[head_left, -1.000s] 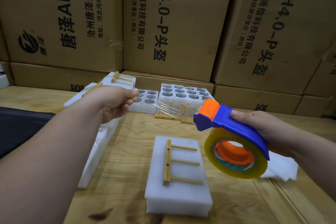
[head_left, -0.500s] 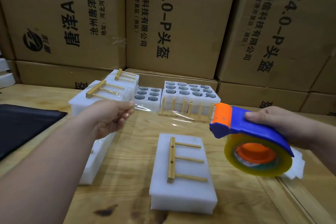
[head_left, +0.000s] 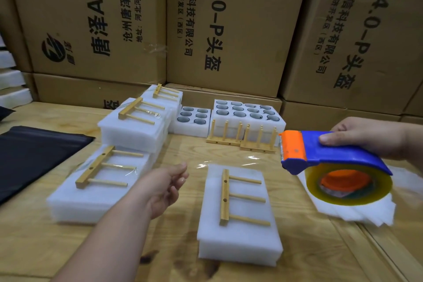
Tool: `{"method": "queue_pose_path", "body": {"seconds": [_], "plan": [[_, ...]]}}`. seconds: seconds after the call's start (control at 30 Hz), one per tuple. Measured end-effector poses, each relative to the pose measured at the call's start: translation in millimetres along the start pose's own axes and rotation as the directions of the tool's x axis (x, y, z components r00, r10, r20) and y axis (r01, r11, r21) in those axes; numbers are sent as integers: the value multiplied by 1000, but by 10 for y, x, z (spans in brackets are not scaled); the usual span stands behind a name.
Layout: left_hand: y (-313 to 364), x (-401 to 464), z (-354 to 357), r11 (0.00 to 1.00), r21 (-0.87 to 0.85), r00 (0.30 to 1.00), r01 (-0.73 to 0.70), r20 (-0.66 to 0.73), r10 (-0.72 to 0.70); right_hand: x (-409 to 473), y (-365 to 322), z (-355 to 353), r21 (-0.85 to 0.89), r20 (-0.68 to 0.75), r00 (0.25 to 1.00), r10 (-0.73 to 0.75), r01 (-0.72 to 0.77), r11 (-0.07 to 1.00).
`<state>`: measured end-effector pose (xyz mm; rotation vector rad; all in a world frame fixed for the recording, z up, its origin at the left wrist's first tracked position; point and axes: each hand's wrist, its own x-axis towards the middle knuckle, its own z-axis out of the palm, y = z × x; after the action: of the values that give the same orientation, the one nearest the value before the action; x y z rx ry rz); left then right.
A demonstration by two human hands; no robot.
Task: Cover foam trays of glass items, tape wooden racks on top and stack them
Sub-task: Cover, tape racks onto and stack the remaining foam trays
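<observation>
A covered white foam tray (head_left: 238,231) lies in front of me with a wooden rack (head_left: 225,197) flat on its lid. My right hand (head_left: 370,137) grips a blue and orange tape dispenser (head_left: 320,155) up to the tray's right. A clear tape strip (head_left: 229,162) runs from the dispenser across the tray's far end to my left hand (head_left: 167,188), which pinches its free end. At left, finished foam trays (head_left: 128,130) with racks taped on top are stacked. Behind stand open foam trays of glass items (head_left: 245,112).
Two spare wooden racks (head_left: 242,137) stand upright against the open trays. Loose white foam sheets (head_left: 366,210) lie under the dispenser at right. A black sheet (head_left: 29,151) covers the table at left. Cardboard boxes (head_left: 229,30) wall off the back.
Both hands have come down toward the tray, the left hand lowering and nearing the tray's left edge. The stretched tape now hangs just over the tray's far end.
</observation>
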<state>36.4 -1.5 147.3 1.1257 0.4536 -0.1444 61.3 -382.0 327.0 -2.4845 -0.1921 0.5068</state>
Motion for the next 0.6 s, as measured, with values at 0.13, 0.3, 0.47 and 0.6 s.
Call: {"method": "queue_pose_path", "body": {"seconds": [0.13, 0.3, 0.47, 0.6], "plan": [[-93, 34, 4, 999, -23, 999, 33, -12, -33, 50, -34, 13, -49, -3, 1000, 6, -6, 999], [-216, 87, 17, 996, -48, 997, 71, -36, -73, 129, -59, 22, -93, -11, 1000, 22, -23, 995], [-355, 153, 16, 995, -54, 993, 89, -69, -93, 199, -98, 42, -124, 2, 999, 36, -36, 992], [-459, 193, 31, 995, -36, 990, 97, -96, -100, 241, -102, 47, -146, -14, 999, 38, -40, 988]]}}
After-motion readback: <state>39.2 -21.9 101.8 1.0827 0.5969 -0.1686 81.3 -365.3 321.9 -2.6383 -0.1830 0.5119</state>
